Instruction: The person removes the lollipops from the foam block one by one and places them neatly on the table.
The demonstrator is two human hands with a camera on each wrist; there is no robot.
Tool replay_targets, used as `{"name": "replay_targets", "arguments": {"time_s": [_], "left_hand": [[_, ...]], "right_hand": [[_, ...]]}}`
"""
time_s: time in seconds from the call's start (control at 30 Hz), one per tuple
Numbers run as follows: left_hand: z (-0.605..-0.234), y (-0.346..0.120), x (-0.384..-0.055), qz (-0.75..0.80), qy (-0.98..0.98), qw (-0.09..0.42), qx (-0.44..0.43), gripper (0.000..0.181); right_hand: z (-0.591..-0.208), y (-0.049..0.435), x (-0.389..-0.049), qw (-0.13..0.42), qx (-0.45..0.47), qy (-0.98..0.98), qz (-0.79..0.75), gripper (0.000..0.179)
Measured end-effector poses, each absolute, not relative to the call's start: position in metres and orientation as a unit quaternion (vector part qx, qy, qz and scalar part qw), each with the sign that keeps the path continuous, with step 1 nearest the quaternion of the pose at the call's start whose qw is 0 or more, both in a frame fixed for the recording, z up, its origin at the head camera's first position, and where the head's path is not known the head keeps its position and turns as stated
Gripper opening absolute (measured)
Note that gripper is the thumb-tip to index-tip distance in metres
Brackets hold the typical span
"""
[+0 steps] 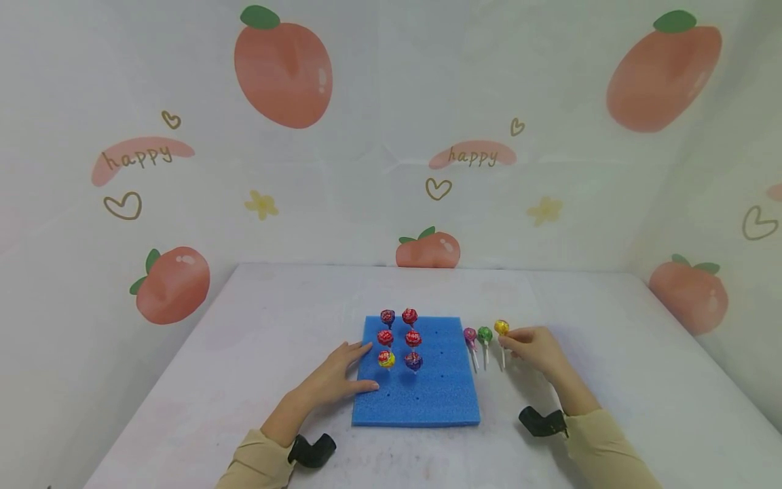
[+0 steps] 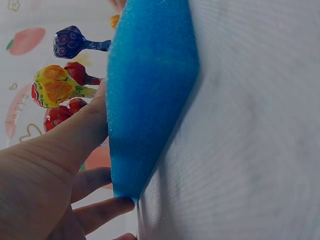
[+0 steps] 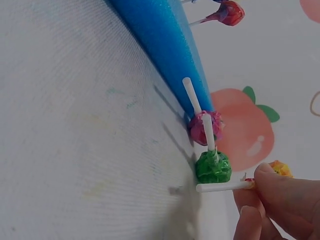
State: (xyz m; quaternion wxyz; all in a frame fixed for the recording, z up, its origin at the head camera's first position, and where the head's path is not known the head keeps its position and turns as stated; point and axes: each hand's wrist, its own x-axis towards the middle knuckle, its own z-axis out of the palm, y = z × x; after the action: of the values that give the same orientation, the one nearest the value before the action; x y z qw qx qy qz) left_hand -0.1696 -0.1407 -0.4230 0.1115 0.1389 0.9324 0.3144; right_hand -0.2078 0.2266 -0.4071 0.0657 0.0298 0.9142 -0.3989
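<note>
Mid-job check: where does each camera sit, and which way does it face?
Head: on the person's head, facing forward and down at the blue foam; left hand, right hand and sleeves show.
Left wrist: on that wrist, facing past the left hand, partly shown, toward the foam's side.
Right wrist: on that wrist, facing the yellow lollipop the right hand pinches; part of that hand shows.
Shared: head and right wrist both show the green lollipop.

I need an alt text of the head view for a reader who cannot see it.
A person's right hand pinches a yellow lollipop beside a green lollipop and a pink lollipop on a pale table. The left hand touches a blue foam board, where six lollipops stand.
</note>
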Motion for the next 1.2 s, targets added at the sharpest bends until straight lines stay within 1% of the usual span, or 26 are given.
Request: {"name": "replay_targets", "arguments": {"time_s": [0.57, 0.93, 1.2], "left_hand": [[-0.4221, -0.1401, -0.1692, 0.314, 0.933, 0.117, 0.133, 0.078], [-0.4228, -0.1405, -0.17, 0.315, 0.932, 0.113, 0.137, 0.078], [-0.4206, -0.1408, -0.1694, 0.323, 0.929, 0.117, 0.138, 0.078]], "right_hand": [[-0.4108, 0.227, -0.208, 0.068, 0.032, 0.907, -0.414, 0.033], [-0.4088, 0.2272, -0.2076, 0.069, 0.033, 0.912, -0.403, 0.035], [-0.4124, 0.2294, -0.2099, 0.081, 0.042, 0.918, -0.387, 0.037]]}}
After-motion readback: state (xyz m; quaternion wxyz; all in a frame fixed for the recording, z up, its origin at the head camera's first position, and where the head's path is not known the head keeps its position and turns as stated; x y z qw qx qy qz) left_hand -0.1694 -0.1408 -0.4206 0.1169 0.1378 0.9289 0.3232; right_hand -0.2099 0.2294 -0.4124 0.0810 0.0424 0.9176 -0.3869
